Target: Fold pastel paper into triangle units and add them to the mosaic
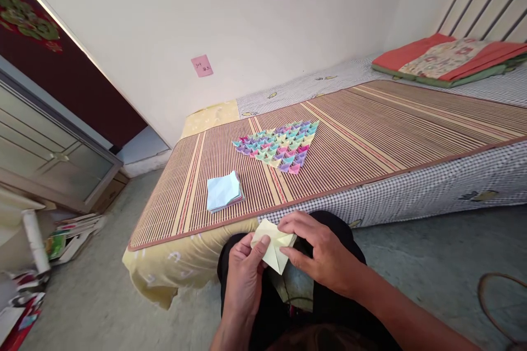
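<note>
A pale yellow sheet of folding paper [275,255], creased and partly folded, is held between my two hands above my lap. My left hand [246,263] pinches its left side, thumb on top and fingers beneath. On the right, my right hand [315,249] grips a raised flap at the paper's edge between thumb and fingers. A stack of square paper [222,191] with a light blue sheet on top lies on the striped mat. Behind it, many small folded paper pieces [280,145] in several colours stand in close rows.
The striped mat [349,137] covers a bed with checked and yellow cloths. A folded red and floral quilt [444,60] lies at the far right. A pink note [202,66] is on the wall. Books and papers [76,236] lie on the floor at left; a cable-like loop [483,299] is at right.
</note>
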Motion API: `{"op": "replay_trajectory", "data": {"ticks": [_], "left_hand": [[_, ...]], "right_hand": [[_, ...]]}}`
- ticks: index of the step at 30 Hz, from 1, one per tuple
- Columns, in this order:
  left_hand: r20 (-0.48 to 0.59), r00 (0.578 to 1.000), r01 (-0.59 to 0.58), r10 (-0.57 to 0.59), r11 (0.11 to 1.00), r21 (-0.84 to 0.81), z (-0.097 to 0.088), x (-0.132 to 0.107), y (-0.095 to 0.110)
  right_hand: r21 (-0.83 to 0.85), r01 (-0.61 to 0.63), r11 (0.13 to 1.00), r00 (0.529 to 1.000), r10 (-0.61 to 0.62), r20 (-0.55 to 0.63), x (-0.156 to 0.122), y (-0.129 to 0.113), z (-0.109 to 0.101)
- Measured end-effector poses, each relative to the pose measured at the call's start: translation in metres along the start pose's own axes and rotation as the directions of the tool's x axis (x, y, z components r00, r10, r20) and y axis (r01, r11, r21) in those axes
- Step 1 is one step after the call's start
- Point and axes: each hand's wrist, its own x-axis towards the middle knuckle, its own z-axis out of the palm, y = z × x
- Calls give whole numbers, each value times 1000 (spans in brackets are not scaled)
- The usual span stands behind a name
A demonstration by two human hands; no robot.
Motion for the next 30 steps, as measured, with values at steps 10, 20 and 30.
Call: {"op": "replay_trajectory", "data": {"ticks": [10,20,30], "left_hand": [[59,998,-15,12,998,61,0,-4,0],[4,1000,-3,2,998,70,7,-8,-11],[-35,990,-120,133,960,254,7,-11,-13]], "right_hand": [[148,-72,986,992,86,-89,0,4,2],[224,-95,970,978,133,-163,-4,-5,12],[258,-173,950,952,229,-205,-10,0,22]]}}
